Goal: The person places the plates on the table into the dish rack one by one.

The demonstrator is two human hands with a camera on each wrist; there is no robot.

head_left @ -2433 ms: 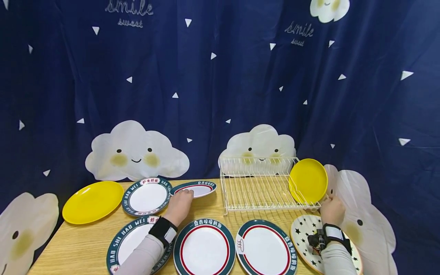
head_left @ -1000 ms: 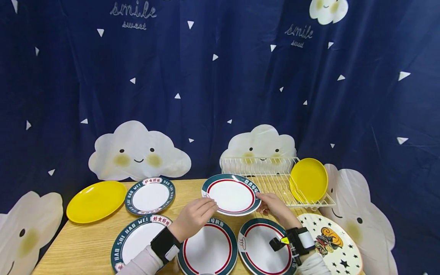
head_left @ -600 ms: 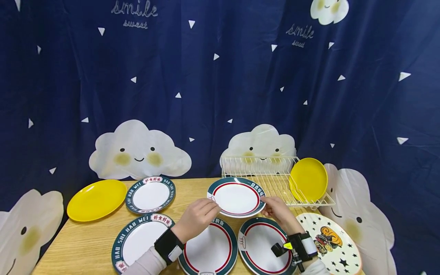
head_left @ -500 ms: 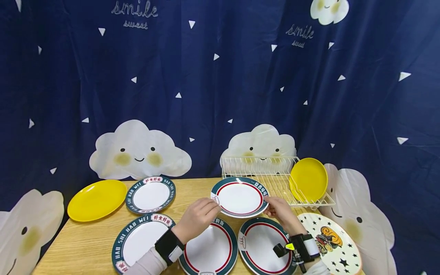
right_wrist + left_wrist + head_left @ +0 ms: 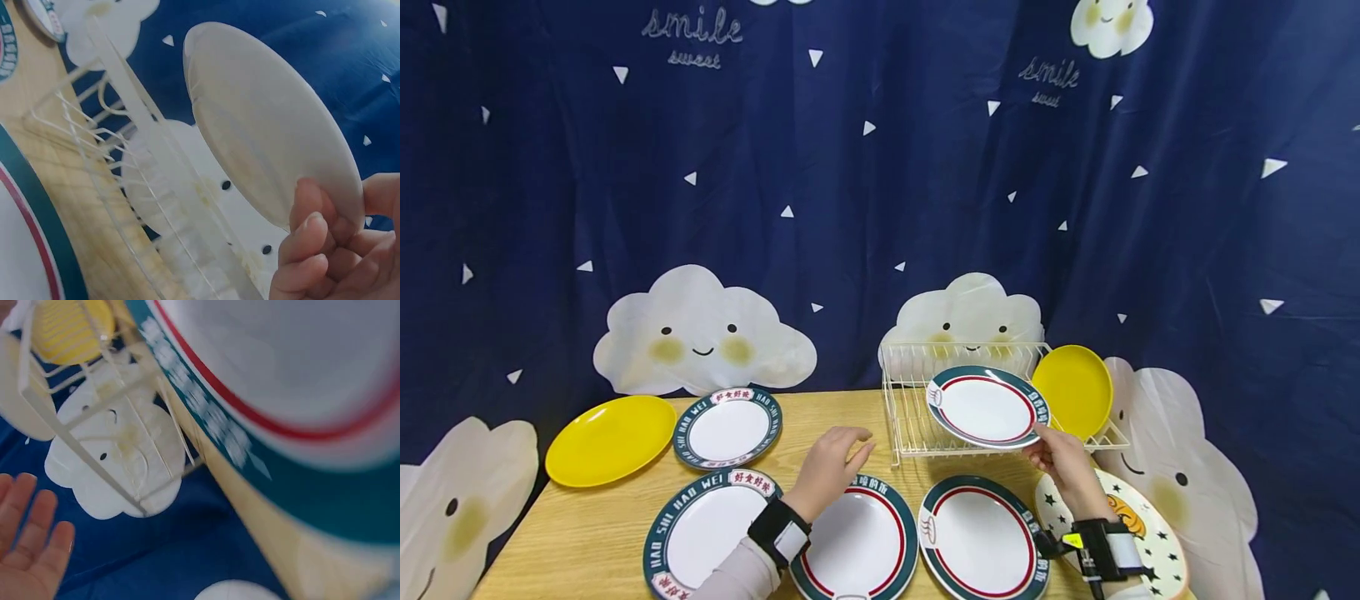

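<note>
My right hand (image 5: 1067,468) pinches the rim of a white plate (image 5: 987,407) with a green border and red ring. The plate is held tilted in front of the white wire dish rack (image 5: 917,417), overlapping it in the head view. From the right wrist, the plate's pale underside (image 5: 262,125) shows, thumb on one face and fingers on the other. My left hand (image 5: 831,467) holds nothing, its fingers loosely bent above a green-rimmed plate (image 5: 852,542). In the left wrist view its fingers (image 5: 39,531) are spread apart from everything. A yellow plate (image 5: 1073,392) stands upright at the rack's right end.
On the wooden table (image 5: 580,533) lie another yellow plate (image 5: 610,442), a small green-rimmed plate (image 5: 727,427), a larger lettered plate (image 5: 715,525) and a red-ringed plate (image 5: 983,537). A star-patterned plate (image 5: 1161,554) sits under the right forearm. A dark blue curtain (image 5: 850,167) hangs behind.
The left hand first brought the plate from the back of the table, and both hands met at it. The left hand has since let go; the right hand has carried it rightward to the rack.
</note>
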